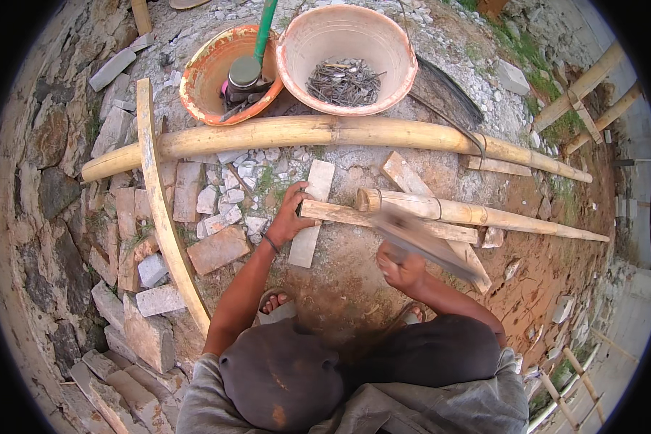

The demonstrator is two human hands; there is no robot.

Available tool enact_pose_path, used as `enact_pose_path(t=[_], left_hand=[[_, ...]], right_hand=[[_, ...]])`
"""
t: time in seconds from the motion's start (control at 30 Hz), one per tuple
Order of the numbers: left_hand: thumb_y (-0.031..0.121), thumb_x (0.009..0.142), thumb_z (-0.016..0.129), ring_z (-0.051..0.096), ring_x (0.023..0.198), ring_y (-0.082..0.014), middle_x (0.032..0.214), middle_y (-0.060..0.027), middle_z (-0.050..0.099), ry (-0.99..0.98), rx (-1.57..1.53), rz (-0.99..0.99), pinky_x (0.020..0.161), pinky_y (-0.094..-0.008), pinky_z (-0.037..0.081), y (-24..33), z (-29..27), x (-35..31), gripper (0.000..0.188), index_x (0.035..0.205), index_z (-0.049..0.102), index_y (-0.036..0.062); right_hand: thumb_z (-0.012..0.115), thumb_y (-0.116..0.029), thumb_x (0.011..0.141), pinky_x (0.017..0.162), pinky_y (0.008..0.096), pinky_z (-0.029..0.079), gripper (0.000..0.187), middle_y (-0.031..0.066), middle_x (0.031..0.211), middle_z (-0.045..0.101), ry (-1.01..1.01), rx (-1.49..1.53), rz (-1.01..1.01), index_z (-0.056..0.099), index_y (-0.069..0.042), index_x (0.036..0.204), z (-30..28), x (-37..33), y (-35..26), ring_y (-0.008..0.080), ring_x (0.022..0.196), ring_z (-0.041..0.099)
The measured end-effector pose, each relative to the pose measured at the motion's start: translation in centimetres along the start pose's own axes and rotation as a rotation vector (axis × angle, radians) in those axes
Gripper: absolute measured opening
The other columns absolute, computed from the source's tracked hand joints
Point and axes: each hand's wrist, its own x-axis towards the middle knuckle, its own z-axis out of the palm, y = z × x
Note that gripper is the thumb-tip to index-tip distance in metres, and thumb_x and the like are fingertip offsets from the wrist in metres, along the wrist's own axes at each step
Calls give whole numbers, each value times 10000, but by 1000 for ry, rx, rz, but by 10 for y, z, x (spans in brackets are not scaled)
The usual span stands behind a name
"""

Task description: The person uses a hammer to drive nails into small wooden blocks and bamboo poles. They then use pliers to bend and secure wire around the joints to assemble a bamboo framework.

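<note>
My left hand [288, 215] grips the left end of a narrow wooden batten [333, 211]. The batten lies crosswise over a short pale board [305, 244] and over a longer slanting board [405, 174] farther right. My right hand [401, 266] is closed around a long, flat, dark tool [441, 252]. Motion smears the tool, so I cannot tell its kind. It hangs above the batten and hides part of it. Just beyond the batten lies a bamboo pole [499, 220] with its cut end towards the left.
A longer bamboo pole [267, 136] crosses farther away, under a curved wooden strip [154, 184]. Beyond it stand an orange bucket [189, 90] with a green-handled tool [265, 29] and a pale bucket [296, 43] with nails. Bricks [218, 249] and a stone wall [49, 134] flank the left.
</note>
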Motion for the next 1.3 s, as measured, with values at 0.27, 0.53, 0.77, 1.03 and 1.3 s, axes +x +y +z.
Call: enact_pose_path(t=[0.27, 0.53, 0.77, 1.03, 1.3], left_hand=[[69, 661, 826, 350, 1350, -332, 1435, -159, 376, 64, 65, 31, 1122, -401, 299, 1, 5, -5, 614, 1183, 503, 51], [164, 650, 842, 329, 1360, -384, 1450, -253, 339, 195, 209, -76, 1149, -425, 248, 19, 34, -35, 1037, 1461, 230, -47], [200, 691, 818, 393, 1316, -393, 1415, -271, 392, 249, 257, -169, 1115, -413, 303, 30, 42, -34, 1034, 1469, 189, -62], [181, 754, 723, 414, 1267, -434, 1366, -297, 402, 196, 242, -188, 1081, -448, 324, 22, 43, -35, 928, 1466, 178, -58], [190, 768, 719, 421, 1264, -425, 1370, -301, 391, 204, 195, -232, 1071, -442, 339, 11, 46, -35, 910, 1461, 186, -63]], right_hand=[[637, -306, 887, 626, 484, 509, 337, 226, 673, 621, -625, -48, 670, 599, 20, 964, -19, -77, 51, 405, 631, 634], [693, -354, 840, 786, 426, 503, 379, 172, 938, 638, -465, -301, 446, 636, -26, 1021, -24, -138, 47, 330, 878, 622], [791, -322, 710, 1041, 480, 337, 725, 157, 1336, 463, -61, -1156, 492, 489, -2, 1286, -120, -132, 114, 331, 1276, 416], [791, -200, 688, 1040, 461, 323, 741, 120, 1351, 480, -98, -1078, 532, 473, -46, 1340, -130, -142, 157, 303, 1274, 423], [791, -131, 638, 1024, 478, 328, 673, 121, 1246, 515, -114, -1011, 406, 529, -36, 1252, -139, -148, 155, 331, 1216, 438]])
